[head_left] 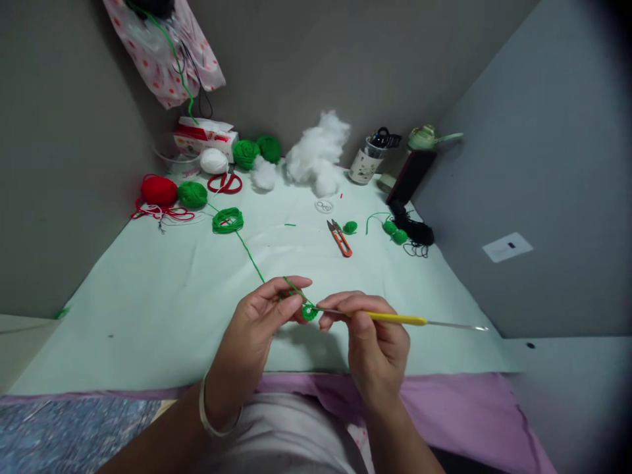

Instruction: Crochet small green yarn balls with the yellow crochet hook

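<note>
Between thumb and fingers, my left hand (pixel 261 313) pinches a small round piece of green crochet (pixel 309 312), with yarn running over the index finger. My right hand (pixel 372 329) is closed round the yellow handle of a crochet hook (pixel 399 318); one thin metal end meets the crochet piece, the other points right. From my left hand a strand of green yarn (pixel 251 257) leads back to a loose green coil (pixel 228 220) on the table. Whether the hook's tip is inside a stitch is too small to tell.
Orange thread snips (pixel 340 238) lie beyond my hands, beside a small green crocheted ball (pixel 350 227). Further back are red-handled scissors (pixel 224 183), a red yarn ball (pixel 158 190), white stuffing (pixel 318 158), a cup of tools (pixel 366 161) and black yarn (pixel 412 227). Grey partitions enclose the table.
</note>
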The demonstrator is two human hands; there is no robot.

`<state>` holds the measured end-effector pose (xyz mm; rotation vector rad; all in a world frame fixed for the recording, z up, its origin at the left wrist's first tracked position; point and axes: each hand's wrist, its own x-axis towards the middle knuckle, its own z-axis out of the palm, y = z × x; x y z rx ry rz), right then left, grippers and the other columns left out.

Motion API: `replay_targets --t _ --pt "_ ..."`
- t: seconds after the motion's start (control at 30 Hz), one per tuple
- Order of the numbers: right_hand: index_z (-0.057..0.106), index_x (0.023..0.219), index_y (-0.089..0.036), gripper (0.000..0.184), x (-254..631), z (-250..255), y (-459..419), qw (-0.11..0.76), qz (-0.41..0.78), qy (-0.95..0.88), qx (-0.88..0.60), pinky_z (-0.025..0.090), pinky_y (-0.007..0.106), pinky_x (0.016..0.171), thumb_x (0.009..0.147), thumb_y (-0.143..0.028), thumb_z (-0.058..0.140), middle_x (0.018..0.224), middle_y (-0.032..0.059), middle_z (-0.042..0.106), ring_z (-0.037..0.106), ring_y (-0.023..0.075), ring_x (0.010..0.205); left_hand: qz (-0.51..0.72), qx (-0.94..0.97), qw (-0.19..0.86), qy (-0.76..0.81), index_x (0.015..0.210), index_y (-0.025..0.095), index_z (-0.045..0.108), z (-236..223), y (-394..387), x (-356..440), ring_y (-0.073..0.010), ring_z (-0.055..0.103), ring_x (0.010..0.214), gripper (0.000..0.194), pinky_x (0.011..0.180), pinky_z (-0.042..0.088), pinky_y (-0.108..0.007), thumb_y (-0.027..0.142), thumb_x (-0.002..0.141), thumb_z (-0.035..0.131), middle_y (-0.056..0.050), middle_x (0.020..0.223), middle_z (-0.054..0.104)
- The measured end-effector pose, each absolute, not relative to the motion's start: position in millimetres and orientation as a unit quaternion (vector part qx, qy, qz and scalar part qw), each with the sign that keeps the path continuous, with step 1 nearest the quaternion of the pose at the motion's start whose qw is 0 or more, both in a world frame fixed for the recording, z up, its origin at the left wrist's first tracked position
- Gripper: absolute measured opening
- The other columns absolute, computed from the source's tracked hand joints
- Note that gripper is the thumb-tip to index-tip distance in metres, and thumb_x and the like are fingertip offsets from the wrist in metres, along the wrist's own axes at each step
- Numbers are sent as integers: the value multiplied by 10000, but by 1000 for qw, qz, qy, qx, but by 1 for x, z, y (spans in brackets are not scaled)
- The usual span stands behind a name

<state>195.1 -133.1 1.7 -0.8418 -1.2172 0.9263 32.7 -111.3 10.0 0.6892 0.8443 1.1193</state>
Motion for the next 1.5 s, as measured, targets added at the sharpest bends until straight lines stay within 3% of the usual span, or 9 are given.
replay_targets --t 0.3,0.53,0.63,0.83,1.13,1.5 --pt "759 1023 -245 211 194 2 -133 662 416 -504 -367 603 315 705 1073 -268 556 999 40 775 723 145 736 521 315 707 361 1061 243 821 4 -113 35 -138 630 843 220 819 488 -241 209 844 837 0 838 721" --pt "748 1042 -236 206 192 3 -134 663 354 -540 -379 608 349 678 1068 -250 544 1004 74 781 715 184 786 485 349 718 357 1098 243 795 12 -118 31 -168 684 887 164 891 503 -289 274 973 694 -19 879 758" --pt "739 1057 -254 203 191 2 -135 662 319 -560 -382 605 364 673 1062 -218 539 1000 71 786 713 197 801 483 362 710 363 1117 228 783 13 -118 33 -187 687 921 223 891 514 -299 349 931 763 -36 920 753" --pt "743 1115 -282 247 190 -2 -139 647 287 -595 -380 614 373 680 1063 -193 519 1044 68 787 731 217 881 488 349 714 360 1102 237 777 12 -116 38 -172 685 883 310 858 569 -298 265 811 882 -5 874 679" --pt "752 1059 -265 198 190 -7 -136 678 384 -524 -344 627 330 706 1070 -259 554 997 60 788 744 192 887 439 306 787 307 1133 231 784 11 -110 36 -173 670 907 398 931 538 -340 217 756 912 -17 899 688" --pt "744 993 -238 182 192 -3 -130 678 421 -489 -352 627 319 698 1058 -304 588 979 56 805 743 163 747 455 304 771 327 1188 257 778 12 -110 36 -165 622 915 449 906 483 -307 163 762 883 -5 891 666"
